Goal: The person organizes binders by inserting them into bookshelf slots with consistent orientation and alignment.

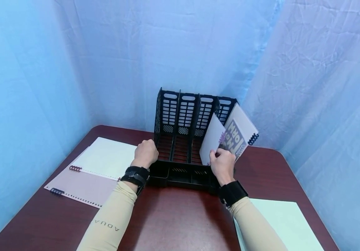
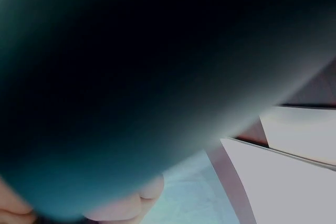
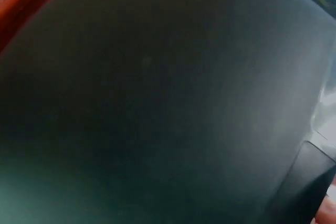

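Note:
A black desktop file rack [image 1: 187,108] with several upright slots faces me. My left hand [image 1: 145,153] grips the front edge of its left side wall; in the left wrist view, fingertips [image 2: 118,208] curl round a blurred dark panel. On the right side, my right hand [image 1: 223,164] holds the front edge of the rack, in front of the notebooks. A dark panel [image 3: 157,98] fills most of the right wrist view, with a fingertip [image 3: 326,211] at its lower edge. Two spiral notebooks stand in the rack's right part: a white one with purple rings [image 1: 211,139] and one with black rings [image 1: 244,125].
Left of the rack, a white spiral notebook [image 1: 108,155] with red rings overlaps a pale pinkish one [image 1: 79,188] with dark rings. A pale green-white sheet or pad [image 1: 283,219] lies at the front right, partly under my right forearm. Blue curtains [image 1: 120,52] surround the dark red table [image 1: 173,216].

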Available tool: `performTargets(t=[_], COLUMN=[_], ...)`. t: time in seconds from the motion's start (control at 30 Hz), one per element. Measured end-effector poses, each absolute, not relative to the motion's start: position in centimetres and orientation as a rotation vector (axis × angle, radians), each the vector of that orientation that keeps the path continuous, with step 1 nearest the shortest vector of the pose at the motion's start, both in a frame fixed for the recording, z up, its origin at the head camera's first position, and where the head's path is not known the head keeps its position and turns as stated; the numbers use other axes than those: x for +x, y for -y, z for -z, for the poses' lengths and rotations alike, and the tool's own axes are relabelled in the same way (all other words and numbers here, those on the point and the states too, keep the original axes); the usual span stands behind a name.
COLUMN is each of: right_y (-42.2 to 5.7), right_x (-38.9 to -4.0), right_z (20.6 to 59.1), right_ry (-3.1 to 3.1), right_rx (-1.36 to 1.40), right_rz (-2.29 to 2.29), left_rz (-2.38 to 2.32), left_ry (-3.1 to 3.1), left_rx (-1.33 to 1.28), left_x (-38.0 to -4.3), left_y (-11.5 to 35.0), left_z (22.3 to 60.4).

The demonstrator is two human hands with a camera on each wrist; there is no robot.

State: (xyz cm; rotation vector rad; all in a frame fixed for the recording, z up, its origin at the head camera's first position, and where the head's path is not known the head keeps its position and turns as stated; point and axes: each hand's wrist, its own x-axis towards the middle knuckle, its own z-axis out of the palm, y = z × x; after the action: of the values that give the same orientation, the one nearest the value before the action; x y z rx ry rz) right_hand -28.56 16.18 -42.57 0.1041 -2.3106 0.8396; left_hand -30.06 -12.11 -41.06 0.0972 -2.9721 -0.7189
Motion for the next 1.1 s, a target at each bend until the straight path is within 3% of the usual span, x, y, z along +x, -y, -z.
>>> performTargets(t=[0.43, 1.1], right_y=[-16.9, -17.3], right_x=[-27.6, -27.1], right_z=[42.0, 41.7], right_ry=[2.565, 2.542], right_rx=[-0.066, 0.038], right_rz=[-0.791, -0.823], left_rz=[0.725, 0.739], left_ry=[2.974, 3.003], left_rx=[0.102, 0.143], left_x=[-30.0, -30.2], left_y=[12.2, 12.1], left_z=[41.0, 41.0])
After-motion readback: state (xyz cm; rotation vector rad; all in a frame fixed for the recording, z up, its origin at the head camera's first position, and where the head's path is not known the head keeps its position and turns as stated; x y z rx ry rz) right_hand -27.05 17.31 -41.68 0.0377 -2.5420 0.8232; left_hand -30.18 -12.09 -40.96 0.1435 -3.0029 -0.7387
